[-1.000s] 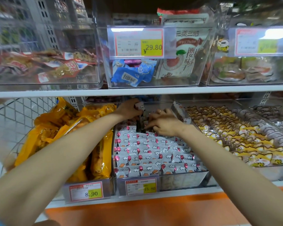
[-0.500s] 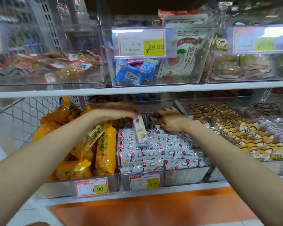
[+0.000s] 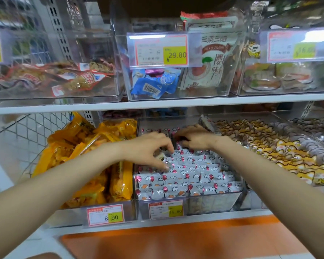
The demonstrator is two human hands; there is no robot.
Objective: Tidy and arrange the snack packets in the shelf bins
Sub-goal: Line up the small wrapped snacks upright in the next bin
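Observation:
Small white snack packets [image 3: 191, 176] with red balloon and cloud prints fill the clear middle bin [image 3: 213, 202] on the lower shelf in neat rows. My left hand [image 3: 150, 148] is over the bin's left half, its fingers curled down and pinching one small packet [image 3: 162, 156] into the rows. My right hand [image 3: 193, 137] rests at the back of the same bin, fingers bent onto the far packets; whether it grips one is hidden.
Yellow snack bags [image 3: 86, 157] fill the bin to the left. Cat-print packets [image 3: 273, 150] fill the bin to the right. The upper shelf [image 3: 157, 103] carries clear bins with blue packets [image 3: 153, 85], price tags and other snacks. A wire grid [image 3: 32, 128] stands at far left.
My left hand brought a small packet from the back of the bin forward and down into the rows. My right hand stayed at the back. The camera moved closer.

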